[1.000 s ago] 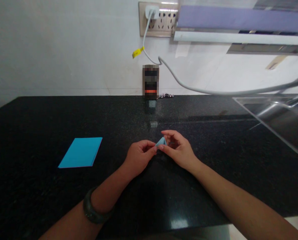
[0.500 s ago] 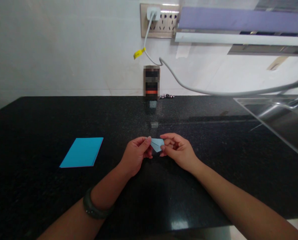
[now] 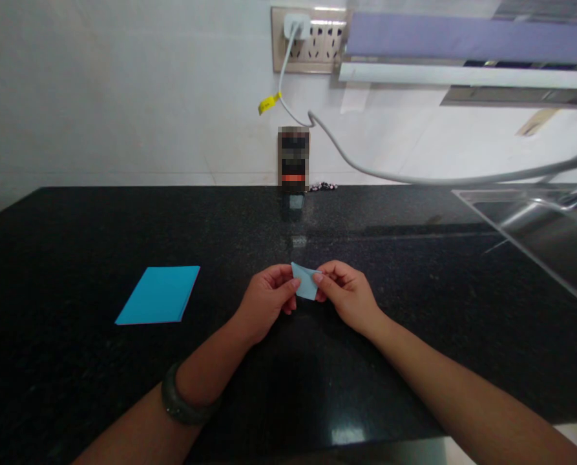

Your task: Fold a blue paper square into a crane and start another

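Got the paper (image 3: 306, 285) pinched between the left hand (image 3: 267, 295) and the right hand (image 3: 345, 285), gripped at both sides, with both thumbs on the near face and the other fingers curled behind, partly hidden. Held over the desk (image 3: 244, 226); can't tell if touching it. Looks thin, matte and pale blue, kind of a lopsided four-sider, with one corner poking up beside the left thumb and another pointing down below the right one. Under and around the paper: black speckled desk, polished enough for reflections. Well left of the paper: a flat stack (image 3: 159, 294) of brighter blue sheets, straight-edged, thin pinkish line along part of the rim. Far right of the paper: a metal sink (image 3: 552, 242). Beyond the paper: a pale wall (image 3: 123, 97), with beads (image 3: 324, 186) at its foot. Wide stretch of desk from paper to stack, even wider from paper to sink.
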A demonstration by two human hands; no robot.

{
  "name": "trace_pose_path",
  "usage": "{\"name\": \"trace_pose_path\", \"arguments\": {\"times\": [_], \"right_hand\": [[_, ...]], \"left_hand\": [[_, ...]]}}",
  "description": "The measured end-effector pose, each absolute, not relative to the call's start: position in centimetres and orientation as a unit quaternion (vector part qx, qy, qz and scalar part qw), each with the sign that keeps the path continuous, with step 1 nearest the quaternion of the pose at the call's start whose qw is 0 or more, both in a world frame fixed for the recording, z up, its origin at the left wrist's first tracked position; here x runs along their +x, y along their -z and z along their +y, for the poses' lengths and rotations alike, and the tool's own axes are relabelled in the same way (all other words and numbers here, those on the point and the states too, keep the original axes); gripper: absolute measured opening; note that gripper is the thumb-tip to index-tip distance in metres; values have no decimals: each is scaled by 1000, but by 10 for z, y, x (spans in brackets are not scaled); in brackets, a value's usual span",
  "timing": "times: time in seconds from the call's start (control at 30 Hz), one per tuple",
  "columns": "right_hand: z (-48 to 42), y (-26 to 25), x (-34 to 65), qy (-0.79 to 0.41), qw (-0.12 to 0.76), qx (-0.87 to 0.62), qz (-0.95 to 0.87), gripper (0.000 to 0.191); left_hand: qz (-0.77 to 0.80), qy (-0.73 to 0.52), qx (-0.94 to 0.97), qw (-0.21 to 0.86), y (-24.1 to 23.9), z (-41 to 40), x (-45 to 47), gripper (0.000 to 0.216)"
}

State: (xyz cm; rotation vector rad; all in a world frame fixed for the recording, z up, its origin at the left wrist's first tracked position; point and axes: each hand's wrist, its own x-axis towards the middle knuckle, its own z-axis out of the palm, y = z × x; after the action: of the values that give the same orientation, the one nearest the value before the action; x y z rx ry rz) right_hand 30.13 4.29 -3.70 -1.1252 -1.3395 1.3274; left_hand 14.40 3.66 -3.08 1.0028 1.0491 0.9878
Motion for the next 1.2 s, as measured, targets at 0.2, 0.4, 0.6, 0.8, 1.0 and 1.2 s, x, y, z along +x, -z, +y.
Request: {"name": "trace_pose_path", "arguments": {"times": [0.2,0.4,0.6,0.8,1.0,1.2], "right_hand": [[46,34,301,-591,454,-462,-480,24],[44,35,299,-628,448,-432,-467,24],[45,35,301,-606,463,-437,-478,22],[47,36,302,-586,483,-445,-474,24],[48,40,300,-614,482,-453,-431,27],[46,43,301,-519,480,-480,-519,20]], "left_hand": [[463,-444,404,652,35,38,146,25],[493,-453,505,545,35,35,149,43],[500,-458,463,570,30,34,149,33],[497,-416,446,617,27,35,147,23],[437,-447,394,674,33,36,143,22],[414,-432,350,721,32,33,147,32]]}}
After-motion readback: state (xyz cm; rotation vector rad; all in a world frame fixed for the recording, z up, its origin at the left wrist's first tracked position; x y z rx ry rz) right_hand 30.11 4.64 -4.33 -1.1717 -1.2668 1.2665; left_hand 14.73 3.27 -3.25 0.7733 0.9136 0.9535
